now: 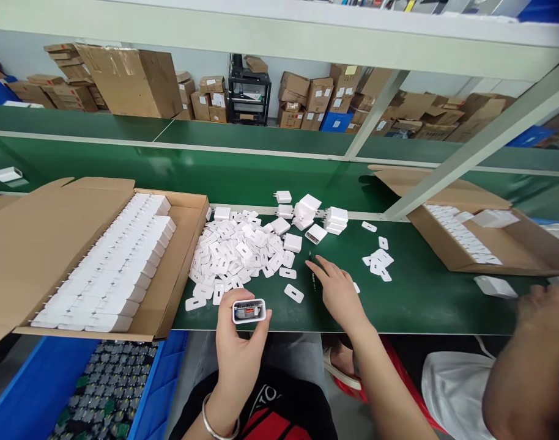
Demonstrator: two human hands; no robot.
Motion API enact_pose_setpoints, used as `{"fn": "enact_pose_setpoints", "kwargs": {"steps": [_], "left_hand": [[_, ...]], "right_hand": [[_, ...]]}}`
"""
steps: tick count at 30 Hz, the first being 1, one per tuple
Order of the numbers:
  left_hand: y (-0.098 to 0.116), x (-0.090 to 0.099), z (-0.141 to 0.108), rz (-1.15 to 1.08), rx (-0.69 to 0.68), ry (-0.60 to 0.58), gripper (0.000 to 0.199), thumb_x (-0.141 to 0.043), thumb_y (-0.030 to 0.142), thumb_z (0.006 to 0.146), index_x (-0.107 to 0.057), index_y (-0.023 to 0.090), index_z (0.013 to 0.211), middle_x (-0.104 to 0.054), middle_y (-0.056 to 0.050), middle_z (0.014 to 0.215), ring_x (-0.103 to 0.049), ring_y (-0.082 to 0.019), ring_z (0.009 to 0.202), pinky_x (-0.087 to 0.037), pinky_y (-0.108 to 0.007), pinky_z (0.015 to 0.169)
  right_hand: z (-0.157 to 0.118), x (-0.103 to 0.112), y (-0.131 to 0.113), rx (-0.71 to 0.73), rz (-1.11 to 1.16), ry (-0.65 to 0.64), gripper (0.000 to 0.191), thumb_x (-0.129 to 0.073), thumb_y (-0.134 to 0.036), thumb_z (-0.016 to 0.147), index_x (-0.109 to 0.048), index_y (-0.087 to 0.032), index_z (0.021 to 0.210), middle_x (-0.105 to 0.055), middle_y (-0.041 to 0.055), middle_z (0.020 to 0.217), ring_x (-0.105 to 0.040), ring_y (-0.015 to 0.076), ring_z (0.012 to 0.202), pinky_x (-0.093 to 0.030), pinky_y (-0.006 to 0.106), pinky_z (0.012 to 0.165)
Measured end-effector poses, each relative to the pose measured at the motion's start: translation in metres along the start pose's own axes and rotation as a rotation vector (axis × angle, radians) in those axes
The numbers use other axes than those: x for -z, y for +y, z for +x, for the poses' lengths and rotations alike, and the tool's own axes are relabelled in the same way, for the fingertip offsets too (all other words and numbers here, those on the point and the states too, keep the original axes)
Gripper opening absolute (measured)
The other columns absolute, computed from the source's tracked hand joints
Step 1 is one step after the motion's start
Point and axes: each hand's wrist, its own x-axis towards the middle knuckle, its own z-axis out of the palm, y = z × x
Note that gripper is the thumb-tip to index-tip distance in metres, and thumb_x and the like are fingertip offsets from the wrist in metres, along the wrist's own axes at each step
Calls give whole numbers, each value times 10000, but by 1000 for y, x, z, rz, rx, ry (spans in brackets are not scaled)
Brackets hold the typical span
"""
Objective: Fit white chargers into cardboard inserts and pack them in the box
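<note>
My left hand [241,348] grips a white charger housing [249,311] by its sides near the table's front edge. Its open end faces me and shows metal and orange-red parts inside. My right hand [337,293] is over the green table with its fingers apart. Its fingertips are at a thin black pen-like tool [313,280] lying there; whether they press on it I cannot tell. Left of the tool spreads a pile of flat white slotted cover plates [236,247]. Behind it stand several white chargers [306,211], one of them with its open end showing.
A carton [183,244] at left holds rows of white chargers. Below it is a blue bin [169,373] of circuit parts. Loose plates [378,263] lie at right, near another carton [438,241]. A co-worker's hand [543,311] is at far right. A slanted post [472,143] rises behind.
</note>
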Motion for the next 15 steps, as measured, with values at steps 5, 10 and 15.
{"fn": "enact_pose_setpoints", "kwargs": {"steps": [5,10,15], "left_hand": [[-5,-5,4,-48,63,-73,255,-732,268,890,-594,220,1099,-642,-52,1057,-667,-177,966,-563,-291,843],[-20,-7,7,-37,114,-185,280,-724,276,877,-570,217,1103,-638,-40,1028,-655,-166,917,-532,-297,859],[-32,-4,8,-94,111,-289,253,-576,415,978,-576,216,1134,-621,-61,1046,-622,-193,946,-505,-322,875]], "right_hand": [[-18,5,-31,5,92,65,372,-443,-146,1008,-634,-172,1327,-638,178,1284,-592,320,1143,-506,458,884],[-24,-10,-54,8,185,48,197,-578,-270,1001,-656,-136,1123,-680,128,1063,-589,284,969,-456,402,783],[-20,3,-58,-53,414,78,61,-640,-187,929,-641,-173,989,-687,60,959,-605,234,890,-418,382,802]]}}
